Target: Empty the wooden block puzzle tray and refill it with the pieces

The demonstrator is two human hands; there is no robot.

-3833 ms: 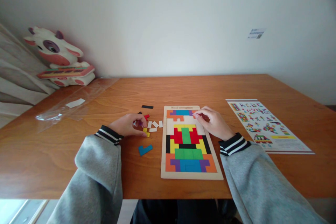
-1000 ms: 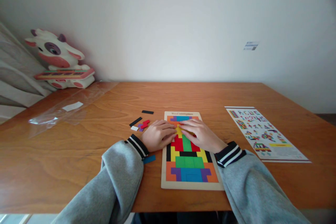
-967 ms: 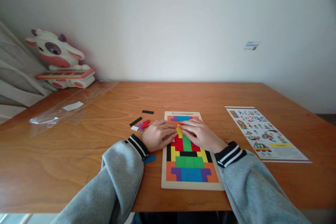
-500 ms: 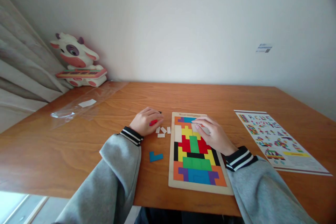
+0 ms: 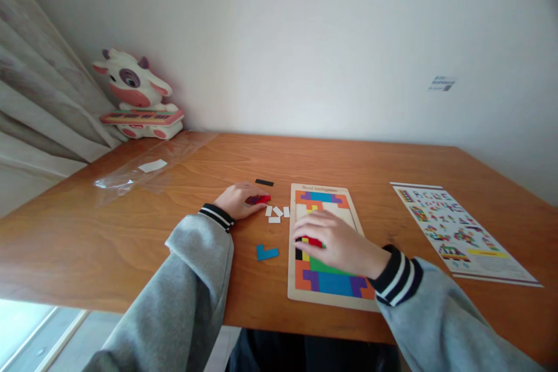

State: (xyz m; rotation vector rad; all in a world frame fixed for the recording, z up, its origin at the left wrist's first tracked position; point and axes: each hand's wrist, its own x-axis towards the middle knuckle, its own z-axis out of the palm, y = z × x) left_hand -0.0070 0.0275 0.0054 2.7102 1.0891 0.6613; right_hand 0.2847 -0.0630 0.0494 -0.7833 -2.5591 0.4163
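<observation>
My left hand (image 5: 242, 200) rests on the wooden table left of the puzzle board, its fingers curled round a red puzzle piece (image 5: 263, 199). Part of that piece is hidden under the fingers. My right hand (image 5: 320, 238) is over the wooden puzzle board (image 5: 296, 293), thumb and fingers apart, with no piece visible in its grasp. Coloured pieces fill much of the board; red, black and yellow ones show beneath the hand. Pale gaps appear in the upper part. Between hand and board lie several small white tiles (image 5: 274, 220), and nearer me an L-shaped blue piece (image 5: 267, 253).
A black bar piece (image 5: 264, 182) lies beyond my left hand. To the right is a printed pattern sheet (image 5: 462, 232). A clear plastic bag (image 5: 126, 180) and a toy cow with a keyboard (image 5: 142, 99) stand at the back left, by a curtain (image 5: 43, 81).
My right hand has moved from the board's upper part toward me and left, uncovering the top rows. My left hand has drawn back slightly, showing more of the red piece. The view shifted a little.
</observation>
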